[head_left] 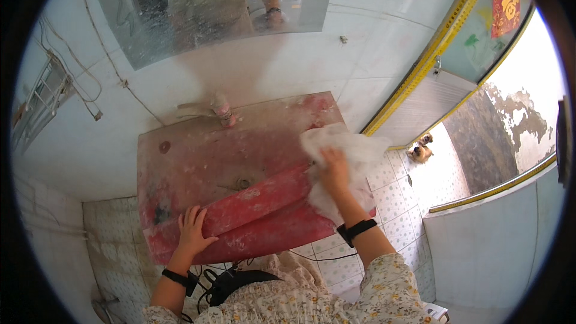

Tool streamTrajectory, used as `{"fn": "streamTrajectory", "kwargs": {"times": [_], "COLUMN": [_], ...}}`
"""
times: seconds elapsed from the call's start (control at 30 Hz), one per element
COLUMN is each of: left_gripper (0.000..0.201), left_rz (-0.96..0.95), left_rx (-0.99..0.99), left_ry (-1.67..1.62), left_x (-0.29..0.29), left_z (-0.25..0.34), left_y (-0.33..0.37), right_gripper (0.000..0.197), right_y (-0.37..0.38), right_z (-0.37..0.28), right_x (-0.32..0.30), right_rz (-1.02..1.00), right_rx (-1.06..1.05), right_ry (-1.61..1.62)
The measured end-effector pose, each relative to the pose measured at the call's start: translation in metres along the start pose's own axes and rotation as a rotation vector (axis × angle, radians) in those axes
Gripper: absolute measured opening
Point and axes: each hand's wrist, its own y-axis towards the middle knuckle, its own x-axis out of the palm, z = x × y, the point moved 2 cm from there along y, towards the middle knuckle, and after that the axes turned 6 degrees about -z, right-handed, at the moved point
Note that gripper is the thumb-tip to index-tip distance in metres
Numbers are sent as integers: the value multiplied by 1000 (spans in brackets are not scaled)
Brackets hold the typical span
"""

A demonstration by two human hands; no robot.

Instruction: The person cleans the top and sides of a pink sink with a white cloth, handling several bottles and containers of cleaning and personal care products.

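Observation:
Before me is a wide red washbasin (198,162), its surface dulled by a whitish film. My left hand (193,234) rests with spread fingers on its front rim, toward the left, holding nothing. Over the right end lies a crumpled, sheer white cloth (366,156), which hangs down over the front edge. My right hand (334,171) presses into this cloth and grips it; the fingertips are partly sunk in its folds. A pinkish tap (223,114) stands at the basin's back edge, and a round drain (242,183) sits in the bowl.
A mirror (288,12) hangs on the wall behind the basin. To the right, a yellow-framed door (420,114) stands beside a bright doorway, where a small dog (420,153) is on the tiled floor (390,180). Cables and a wire rack (48,93) hang at left.

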Motion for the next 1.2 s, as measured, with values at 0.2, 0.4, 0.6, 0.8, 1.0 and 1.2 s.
{"fn": "streamTrajectory", "kwargs": {"times": [0.2, 0.4, 0.6, 0.8, 1.0, 1.2], "left_gripper": [89, 86, 85, 85, 83, 80], "left_rz": [7, 25, 48, 59, 93, 66], "left_rx": [21, 25, 15, 80, 148, 170], "left_ry": [27, -6, -12, -8, 11, 3], "left_x": [1, 0, 3, 9, 10, 3], "left_z": [3, 10, 6, 0, 4, 11], "left_y": [0, -2, 0, 1, -3, -11], "right_gripper": [55, 33, 37, 43, 41, 41], "right_y": [-13, 14, 3, -19, -10, -24], "right_z": [-27, 56, 10, 49, 83, 15], "right_x": [23, -10, -15, 0, -53, -5], "right_rz": [-307, -139, 52, -234, -41, -269], "right_rx": [-250, 175, -6, 148, 379, -104], "right_ry": [-153, -225, -151, -395, -276, -231]}}
